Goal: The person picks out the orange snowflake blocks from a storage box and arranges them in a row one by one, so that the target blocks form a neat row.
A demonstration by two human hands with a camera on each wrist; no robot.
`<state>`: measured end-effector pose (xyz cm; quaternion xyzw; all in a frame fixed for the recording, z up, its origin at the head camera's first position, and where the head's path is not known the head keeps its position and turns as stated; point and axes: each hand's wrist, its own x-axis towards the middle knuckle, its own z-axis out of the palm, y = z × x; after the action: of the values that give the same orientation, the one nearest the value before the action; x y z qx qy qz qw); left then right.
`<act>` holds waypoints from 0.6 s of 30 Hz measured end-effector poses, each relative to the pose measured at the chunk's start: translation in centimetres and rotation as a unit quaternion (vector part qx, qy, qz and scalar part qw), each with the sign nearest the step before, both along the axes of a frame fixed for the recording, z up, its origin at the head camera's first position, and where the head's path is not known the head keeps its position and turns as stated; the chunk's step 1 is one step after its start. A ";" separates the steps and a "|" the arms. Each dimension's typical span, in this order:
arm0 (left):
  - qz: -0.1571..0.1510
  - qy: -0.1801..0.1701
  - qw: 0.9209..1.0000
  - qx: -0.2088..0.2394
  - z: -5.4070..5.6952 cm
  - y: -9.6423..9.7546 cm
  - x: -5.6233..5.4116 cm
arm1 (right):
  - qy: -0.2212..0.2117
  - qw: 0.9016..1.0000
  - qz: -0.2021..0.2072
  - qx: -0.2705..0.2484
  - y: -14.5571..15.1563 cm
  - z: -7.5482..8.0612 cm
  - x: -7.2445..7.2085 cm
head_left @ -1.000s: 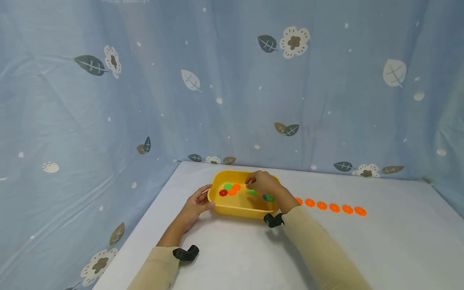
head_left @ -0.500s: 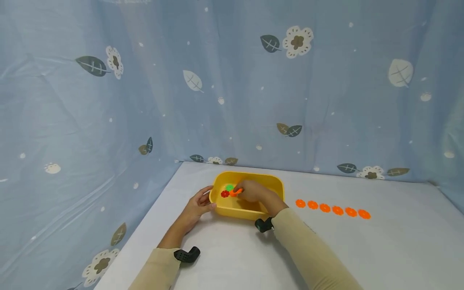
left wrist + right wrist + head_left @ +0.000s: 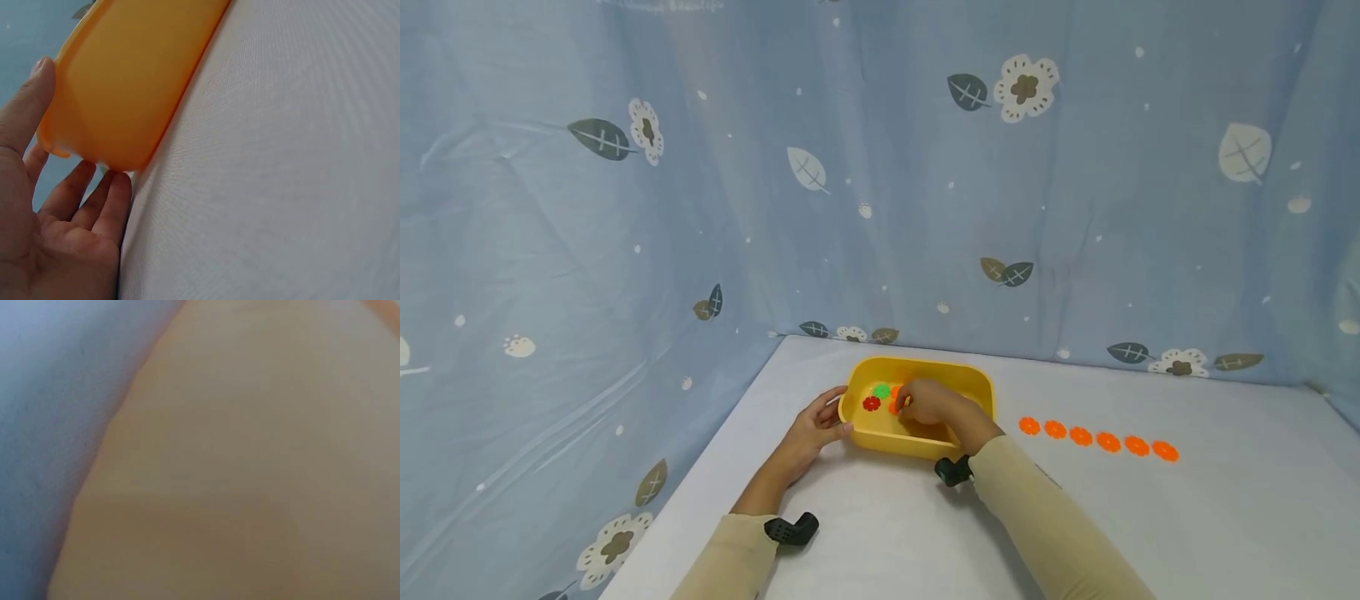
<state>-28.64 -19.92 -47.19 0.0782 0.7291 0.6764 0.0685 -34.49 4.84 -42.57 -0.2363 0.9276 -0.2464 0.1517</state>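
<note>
My left hand (image 3: 811, 429) grips the left end of a yellow plastic tub (image 3: 898, 444); in the left wrist view its thumb lies at the rim of the tub (image 3: 134, 81) with the other fingers under the end. My right hand (image 3: 931, 403) reaches down inside the tub, fingers curled at the orange notched discs (image 3: 893, 407), which they partly cover. I cannot tell whether it pinches one. A red disc (image 3: 871, 403) and a green disc (image 3: 882, 390) lie left of these fingertips. Close up and blurred, the tub's wall (image 3: 237, 450) fills most of the right wrist view.
Several orange discs (image 3: 1081, 436) lie in a slanting row on the white tabletop (image 3: 1225, 517), right of the tub. Behind and to the left hangs a pale blue curtain (image 3: 880, 167) with leaf and flower prints. Dark wrist cameras (image 3: 793, 529) sit over the beige sleeves.
My right hand has moved from the tub's right part leftward and down to the orange discs. An orange disc tilted up at its fingers half a second ago. My left hand keeps its hold.
</note>
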 end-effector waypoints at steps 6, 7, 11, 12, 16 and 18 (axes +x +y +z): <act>0.015 -0.001 1.000 -0.009 -0.1 0.1 -0.1 | 0.003 1.000 -0.023 -0.011 0.1 -0.1 0.0; 0.016 -0.001 1.000 -0.010 -0.1 0.0 -0.1 | 0.005 1.000 -0.028 -0.012 0.1 -0.1 0.0; 0.008 0.000 1.000 -0.003 -0.1 0.0 0.0 | 0.007 0.999 -0.042 -0.010 0.0 -0.1 0.0; 0.005 0.001 1.000 0.001 -0.1 0.0 0.0 | 0.006 0.999 -0.042 -0.009 -0.1 -0.1 0.0; -0.004 0.005 1.000 0.017 0.0 0.0 0.1 | 0.001 0.999 -0.041 -0.009 -0.1 -0.2 0.0; -0.004 0.006 1.000 0.013 0.0 0.0 0.1 | 0.000 0.999 -0.043 -0.012 -0.1 -0.2 0.1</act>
<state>-28.53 -19.87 -47.16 0.0862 0.7202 0.6853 0.0653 -34.43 4.74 -42.80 -0.1983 0.9338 -0.2635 0.1387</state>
